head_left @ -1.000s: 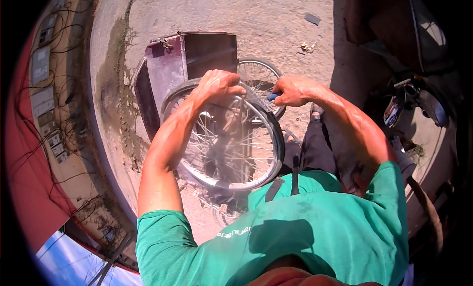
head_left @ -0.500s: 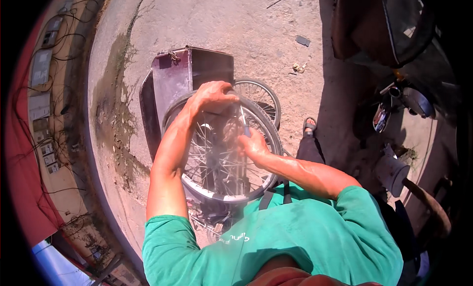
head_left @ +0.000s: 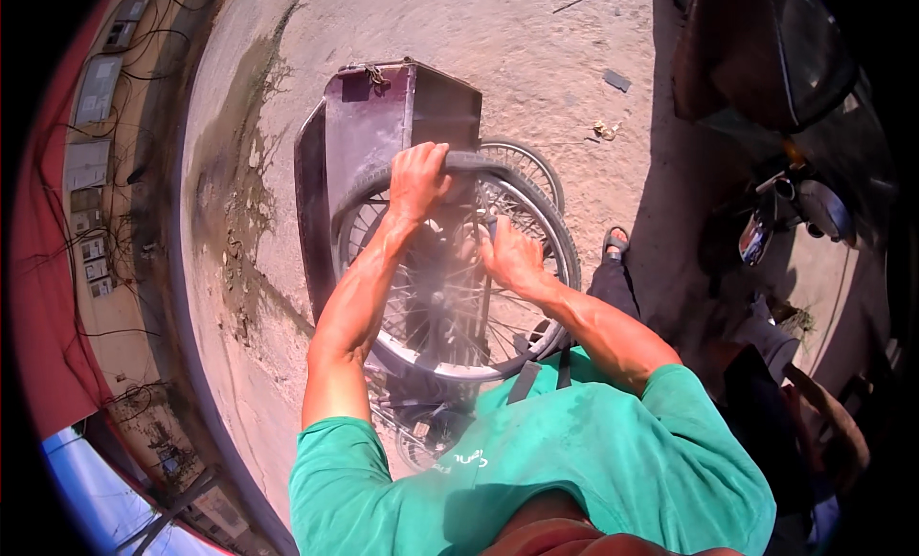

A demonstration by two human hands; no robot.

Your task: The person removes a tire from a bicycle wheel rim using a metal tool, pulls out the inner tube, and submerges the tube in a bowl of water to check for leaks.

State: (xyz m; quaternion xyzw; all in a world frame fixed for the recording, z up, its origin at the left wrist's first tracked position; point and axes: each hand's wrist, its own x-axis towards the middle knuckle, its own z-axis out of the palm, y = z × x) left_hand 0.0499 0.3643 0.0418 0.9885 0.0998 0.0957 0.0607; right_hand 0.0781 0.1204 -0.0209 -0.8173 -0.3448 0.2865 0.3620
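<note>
One wheel [head_left: 437, 299] lies under left fingers [head_left: 433, 161] gripping its tyre [head_left: 467, 162] and right fingers [head_left: 504, 240] curled round a tool [head_left: 493, 227].

Curled left grip [head_left: 418, 181] farther out than curled right grip [head_left: 518, 257], bare forearms [head_left: 375, 280] forward

The middle of the spoked wheel [head_left: 565, 242] is blurred by a pale haze, most of the bluish tool [head_left: 493, 227] is hidden by the right hand [head_left: 515, 259], the second wheel [head_left: 538, 161] is partly covered, and the dark shape [head_left: 747, 58] at upper right is cut off.
</note>
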